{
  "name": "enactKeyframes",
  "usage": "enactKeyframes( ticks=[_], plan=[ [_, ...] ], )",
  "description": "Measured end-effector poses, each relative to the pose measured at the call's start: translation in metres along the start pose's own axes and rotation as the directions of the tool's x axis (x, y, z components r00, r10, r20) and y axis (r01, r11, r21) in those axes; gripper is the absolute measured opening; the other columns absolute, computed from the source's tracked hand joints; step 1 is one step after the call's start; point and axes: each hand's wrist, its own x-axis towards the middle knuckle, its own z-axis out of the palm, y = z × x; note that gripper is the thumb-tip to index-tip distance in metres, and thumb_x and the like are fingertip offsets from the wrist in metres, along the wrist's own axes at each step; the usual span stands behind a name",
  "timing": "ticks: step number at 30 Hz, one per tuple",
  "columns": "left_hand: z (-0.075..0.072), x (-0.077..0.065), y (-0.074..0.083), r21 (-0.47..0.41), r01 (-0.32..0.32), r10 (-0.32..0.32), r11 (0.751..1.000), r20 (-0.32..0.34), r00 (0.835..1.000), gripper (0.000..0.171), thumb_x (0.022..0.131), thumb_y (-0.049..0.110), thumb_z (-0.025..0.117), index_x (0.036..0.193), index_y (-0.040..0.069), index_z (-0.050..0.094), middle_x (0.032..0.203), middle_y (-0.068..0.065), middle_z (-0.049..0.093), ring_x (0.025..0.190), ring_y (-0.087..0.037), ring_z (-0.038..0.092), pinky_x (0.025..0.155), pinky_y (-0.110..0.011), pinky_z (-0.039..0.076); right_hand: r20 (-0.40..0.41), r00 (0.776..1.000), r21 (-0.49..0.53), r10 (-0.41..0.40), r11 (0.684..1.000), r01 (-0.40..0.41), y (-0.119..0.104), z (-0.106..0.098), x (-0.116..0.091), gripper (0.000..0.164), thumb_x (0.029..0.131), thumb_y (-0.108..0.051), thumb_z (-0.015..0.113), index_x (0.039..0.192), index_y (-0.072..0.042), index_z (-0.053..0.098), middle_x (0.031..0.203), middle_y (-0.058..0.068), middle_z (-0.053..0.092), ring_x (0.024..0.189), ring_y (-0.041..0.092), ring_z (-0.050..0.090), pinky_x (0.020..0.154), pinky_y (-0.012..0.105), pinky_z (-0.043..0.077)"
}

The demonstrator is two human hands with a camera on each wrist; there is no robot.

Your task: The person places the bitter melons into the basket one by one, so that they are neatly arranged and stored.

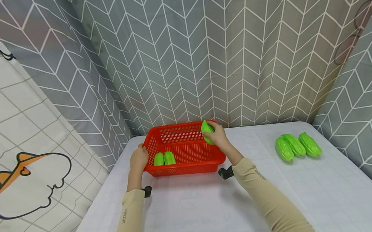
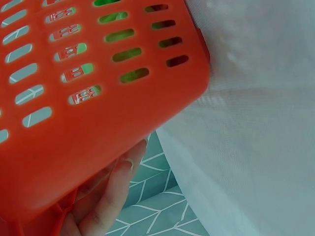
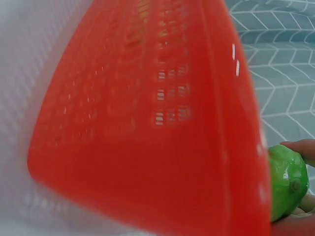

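Note:
A red plastic basket [image 1: 184, 168] with slotted walls stands on the table. My left hand [image 1: 139, 158] grips its left rim; in the left wrist view the fingers [image 2: 110, 196] show beside the basket wall [image 2: 98, 142]. In my right hand [image 1: 218, 133] is a bright green bitter melon [image 1: 206, 129], held above the basket's right end. The right wrist view shows this melon's rounded end [image 3: 290, 179] between fingers and thumb, partly hidden by the basket. Two more bitter melons [image 1: 169, 158] lie side by side in the basket's front left corner.
Three bitter melons [image 1: 293, 145] lie close together on the white tablecloth [image 1: 268, 195] at the right. A grey patterned curtain [image 1: 184, 61] hangs right behind the basket. A white checked cloth with a cartoon [image 1: 34, 182] hangs at the left.

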Motion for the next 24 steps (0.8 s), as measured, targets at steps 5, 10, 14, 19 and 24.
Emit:
enactKeyframes(
  ticks=[5, 10, 14, 19, 24],
  plan=[
    [0.000, 0.001, 0.000, 0.001, -0.002, 0.002, 1.000, 0.001, 1.000, 0.046, 0.104, 0.022, 0.032, 0.141, -0.004, 0.040, 0.118, -0.036, 0.061, 0.092, -0.044, 0.065, 0.078, -0.054, 0.052, 0.015, 1.000, -0.007, 0.013, 1.000, -0.013, -0.003, 0.015, -0.001, 0.064, 0.087, -0.007, 0.067, 0.146, 0.000, 0.042, 0.145, 0.024, 0.047, 0.128, 0.040, 0.050, 0.102, 0.050, 0.046],
    [0.000, 0.002, 0.000, 0.000, 0.001, -0.001, 1.000, 0.003, 1.000, 0.046, 0.104, 0.022, 0.032, 0.142, -0.003, 0.040, 0.117, -0.035, 0.062, 0.088, -0.042, 0.065, 0.075, -0.052, 0.052, 0.039, 0.999, -0.006, 0.012, 1.000, -0.011, -0.008, 0.030, -0.002, 0.062, 0.088, -0.008, 0.067, 0.145, -0.001, 0.042, 0.143, 0.022, 0.049, 0.124, 0.038, 0.052, 0.100, 0.049, 0.048],
    [-0.001, 0.002, 0.001, -0.002, -0.001, 0.001, 1.000, -0.001, 1.000, 0.046, 0.104, 0.022, 0.031, 0.142, -0.003, 0.040, 0.118, -0.035, 0.061, 0.091, -0.044, 0.065, 0.077, -0.053, 0.051, 0.059, 0.998, 0.004, 0.004, 1.000, -0.004, -0.011, 0.042, -0.003, 0.061, 0.089, -0.007, 0.067, 0.145, 0.000, 0.043, 0.142, 0.022, 0.050, 0.122, 0.037, 0.053, 0.098, 0.048, 0.049],
    [0.000, 0.002, 0.001, -0.002, -0.006, 0.006, 1.000, 0.000, 1.000, 0.046, 0.104, 0.022, 0.032, 0.142, -0.003, 0.040, 0.119, -0.035, 0.061, 0.092, -0.044, 0.065, 0.077, -0.054, 0.052, 0.100, 0.994, 0.035, 0.037, 0.999, -0.041, -0.010, 0.055, -0.005, 0.060, 0.090, -0.008, 0.067, 0.144, 0.001, 0.043, 0.143, 0.022, 0.050, 0.125, 0.038, 0.053, 0.100, 0.048, 0.049],
    [0.000, 0.001, 0.000, -0.004, -0.008, 0.008, 1.000, 0.003, 1.000, 0.046, 0.104, 0.021, 0.033, 0.141, -0.004, 0.040, 0.118, -0.035, 0.061, 0.090, -0.044, 0.065, 0.076, -0.053, 0.052, 0.161, 0.983, 0.071, 0.084, 0.993, -0.096, -0.009, 0.066, -0.009, 0.059, 0.090, -0.007, 0.066, 0.144, 0.002, 0.044, 0.143, 0.022, 0.050, 0.125, 0.037, 0.053, 0.098, 0.046, 0.050]
  ],
)
